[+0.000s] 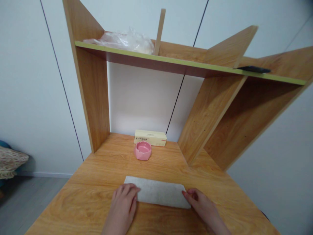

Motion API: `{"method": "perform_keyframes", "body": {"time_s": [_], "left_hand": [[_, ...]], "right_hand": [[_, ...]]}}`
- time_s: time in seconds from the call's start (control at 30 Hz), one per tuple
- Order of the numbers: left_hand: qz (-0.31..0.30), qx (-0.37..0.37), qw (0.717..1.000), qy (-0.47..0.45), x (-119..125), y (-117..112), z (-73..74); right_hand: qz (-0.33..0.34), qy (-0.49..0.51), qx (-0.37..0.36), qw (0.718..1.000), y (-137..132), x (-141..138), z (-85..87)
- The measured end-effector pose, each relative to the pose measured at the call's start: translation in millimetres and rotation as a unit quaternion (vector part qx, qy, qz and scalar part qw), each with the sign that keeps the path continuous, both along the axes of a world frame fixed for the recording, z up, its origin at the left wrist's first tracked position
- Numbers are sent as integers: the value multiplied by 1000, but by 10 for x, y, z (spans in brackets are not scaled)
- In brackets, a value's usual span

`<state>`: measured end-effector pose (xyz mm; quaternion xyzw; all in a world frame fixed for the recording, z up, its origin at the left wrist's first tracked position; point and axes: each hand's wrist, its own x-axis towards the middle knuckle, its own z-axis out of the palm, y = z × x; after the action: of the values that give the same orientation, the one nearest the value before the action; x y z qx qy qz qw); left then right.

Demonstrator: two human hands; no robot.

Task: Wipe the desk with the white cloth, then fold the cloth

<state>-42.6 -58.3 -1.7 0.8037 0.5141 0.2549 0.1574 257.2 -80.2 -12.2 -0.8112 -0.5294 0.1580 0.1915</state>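
A white folded cloth (156,192) lies flat on the wooden desk (85,199) near its front edge. My left hand (123,204) rests palm down on the desk, its fingers stretched out over the cloth's near-left corner. My right hand (204,207) touches the cloth's near-right corner, with the fingertips curled in at the edge. Whether they pinch the cloth, I cannot tell.
A pink dish (142,150) stands further back on the desk, with a pale yellow box (150,137) lying behind it. Wooden uprights rise on both sides. The shelf (186,63) above carries a clear plastic bag (127,40) and a dark flat object (254,69).
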Motion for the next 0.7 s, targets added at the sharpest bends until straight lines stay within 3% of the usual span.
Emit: {"method": "perform_keyframes", "body": {"time_s": [0.13,0.37,0.53,0.7], "left_hand": [[-69,-23,997,13,282,-119,81],[-77,-63,990,97,463,-146,108],[-81,-60,988,120,481,-164,65],[-78,-65,985,139,525,-151,44]], "right_hand": [[1,44,17,999,37,-16,-95],[27,169,120,978,61,-47,-115],[43,230,147,961,116,-139,65],[56,145,184,971,212,-458,418]]}}
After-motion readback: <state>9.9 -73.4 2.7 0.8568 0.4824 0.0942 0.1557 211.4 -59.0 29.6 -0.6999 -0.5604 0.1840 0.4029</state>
